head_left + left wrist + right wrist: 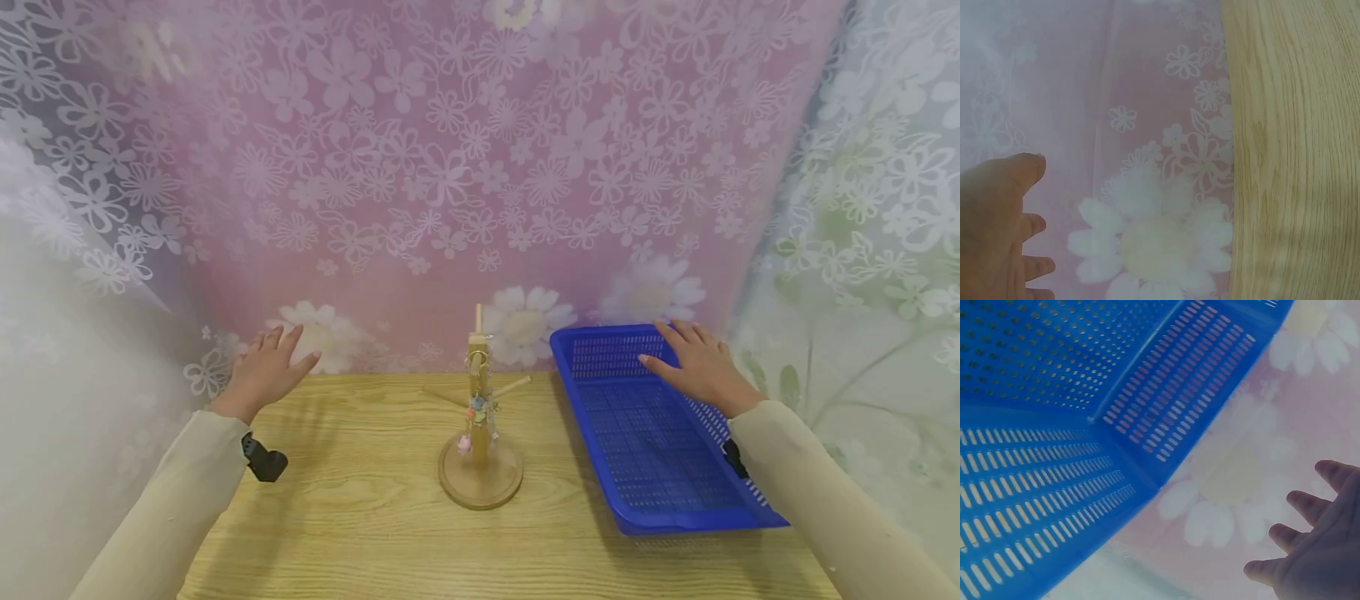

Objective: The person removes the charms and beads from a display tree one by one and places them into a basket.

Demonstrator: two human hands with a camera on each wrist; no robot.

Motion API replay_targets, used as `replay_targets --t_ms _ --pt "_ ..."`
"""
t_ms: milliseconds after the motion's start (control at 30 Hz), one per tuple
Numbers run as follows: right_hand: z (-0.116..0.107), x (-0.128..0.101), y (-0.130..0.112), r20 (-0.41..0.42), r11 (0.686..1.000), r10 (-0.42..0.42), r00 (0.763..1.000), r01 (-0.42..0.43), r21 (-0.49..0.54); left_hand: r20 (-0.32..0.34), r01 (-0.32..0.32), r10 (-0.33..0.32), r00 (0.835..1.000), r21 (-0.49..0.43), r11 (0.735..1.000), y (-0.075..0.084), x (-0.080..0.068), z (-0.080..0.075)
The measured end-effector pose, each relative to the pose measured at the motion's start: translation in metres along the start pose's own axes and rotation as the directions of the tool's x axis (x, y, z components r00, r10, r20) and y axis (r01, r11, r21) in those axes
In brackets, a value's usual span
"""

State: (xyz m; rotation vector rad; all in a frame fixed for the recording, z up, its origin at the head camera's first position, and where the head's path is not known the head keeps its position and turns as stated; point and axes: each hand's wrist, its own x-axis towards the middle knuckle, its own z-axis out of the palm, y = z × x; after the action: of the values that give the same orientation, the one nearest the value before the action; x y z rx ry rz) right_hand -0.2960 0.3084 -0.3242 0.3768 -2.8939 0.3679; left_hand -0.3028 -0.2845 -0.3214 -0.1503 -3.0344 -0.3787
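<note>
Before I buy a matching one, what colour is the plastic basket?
The basket is deep blue; it shows best in the head view.

We've got a wood-grain table (360,517), with a pink sheet (450,125) in white floral print behind its far edge (big daisies (525,323) sit low, near table level). Pale sheeting (60,383) off the left edge; whitish, green-leafed sheeting (885,267) off the right. Light's soft.

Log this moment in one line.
left grip: holding nothing; right grip: holding nothing, near blue basket; wooden stand: upright, trinkets hanging
</note>
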Motion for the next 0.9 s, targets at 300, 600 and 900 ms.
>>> replay_targets --t_ms 300,600,900 --pt "-0.008 0.001 -0.011 -0.039 0.998 -0.051 0.998 0.052 0.023 -0.012 -0.033 0.032 0.999 -0.041 0.999 0.003 -0.001 -0.001" --pt "-0.012 0.003 -0.033 -0.031 0.992 -0.117 0.993 0.118 0.046 -0.01 -0.083 0.083 0.996 -0.06 0.995 0.012 -0.005 -0.004" --pt "-0.01 0.002 -0.05 -0.029 0.983 -0.16 0.987 0.162 0.085 -0.031 -0.149 0.148 0.989 -0.053 0.987 0.028 -0.007 -0.007"
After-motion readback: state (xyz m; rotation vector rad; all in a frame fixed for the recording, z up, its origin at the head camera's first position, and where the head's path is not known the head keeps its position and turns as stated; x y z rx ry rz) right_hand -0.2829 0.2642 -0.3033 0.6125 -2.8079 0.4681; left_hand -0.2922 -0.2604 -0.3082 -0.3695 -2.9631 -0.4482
